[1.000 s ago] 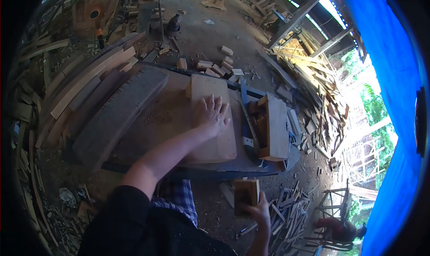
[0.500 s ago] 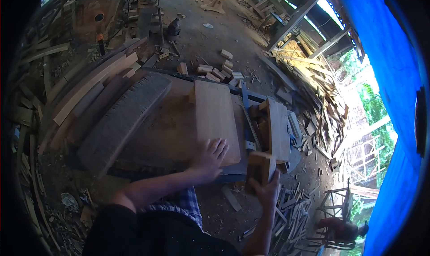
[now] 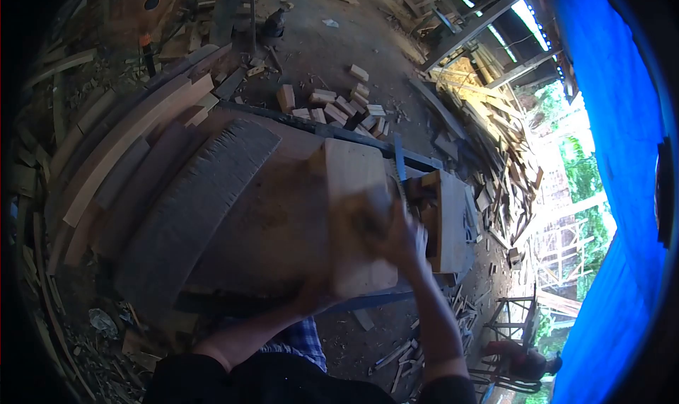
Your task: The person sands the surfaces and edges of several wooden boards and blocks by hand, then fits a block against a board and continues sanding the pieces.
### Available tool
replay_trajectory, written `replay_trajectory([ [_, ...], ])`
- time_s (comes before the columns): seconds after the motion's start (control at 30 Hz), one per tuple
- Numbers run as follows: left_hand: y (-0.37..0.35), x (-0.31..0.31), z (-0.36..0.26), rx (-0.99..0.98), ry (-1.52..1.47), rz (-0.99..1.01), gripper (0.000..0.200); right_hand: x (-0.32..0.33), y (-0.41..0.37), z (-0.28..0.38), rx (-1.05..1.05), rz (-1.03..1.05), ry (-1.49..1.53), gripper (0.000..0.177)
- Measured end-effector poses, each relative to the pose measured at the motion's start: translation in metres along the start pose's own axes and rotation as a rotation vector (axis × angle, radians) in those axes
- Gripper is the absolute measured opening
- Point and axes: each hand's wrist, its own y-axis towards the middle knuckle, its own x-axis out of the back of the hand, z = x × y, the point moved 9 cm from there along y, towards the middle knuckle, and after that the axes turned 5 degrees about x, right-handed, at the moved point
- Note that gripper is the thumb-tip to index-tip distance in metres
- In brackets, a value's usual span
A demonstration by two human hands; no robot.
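A pale wooden board (image 3: 346, 170) with rounded corners lies lengthwise on the worktable (image 3: 262, 227). My right hand (image 3: 401, 238) is over its right side, wrapped round a wooden block (image 3: 369, 213) blurred by motion. The block is against or just above the board's top face. At the board's near left edge is my left hand (image 3: 317, 294), dark and blurred, its fingers hidden. A wooden box-like piece (image 3: 449, 223) stands to the right of the board, with a metal straight strip (image 3: 399, 156) between them.
A thick rough plank (image 3: 198, 199) lies left of the board, beside long stacked timbers (image 3: 134, 156). Small wood blocks (image 3: 339, 107) are scattered beyond the table. Offcuts (image 3: 509, 163) pile up at right, near a blue tarp (image 3: 615, 156). A person (image 3: 523, 360) is at the lower right.
My right hand has brought the block left and up over the board. My left hand has gone from the board's top down to its near left edge. The view has shifted slightly.
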Motion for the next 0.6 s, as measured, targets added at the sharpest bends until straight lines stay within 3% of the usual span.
replay_trajectory([
  [0.13,0.007,0.003,-0.014,0.021,0.138,0.079,0.050,0.000,0.165,-0.003,-0.045,-0.028,-0.001,0.085],
  [0.27,0.007,0.006,-0.024,-0.016,0.188,0.035,0.048,0.004,0.198,0.001,-0.042,0.006,0.002,0.086],
  [0.33,0.008,0.005,-0.028,-0.073,0.259,0.030,0.047,0.003,0.158,-0.006,-0.021,-0.081,-0.026,0.080],
  [0.5,0.005,0.005,-0.030,0.132,-0.174,0.066,0.049,-0.006,-0.043,-0.020,0.044,0.102,0.053,0.070],
  [0.6,0.012,0.009,-0.057,0.081,-0.163,0.039,0.049,-0.005,-0.105,-0.016,-0.016,0.096,0.100,0.071],
])
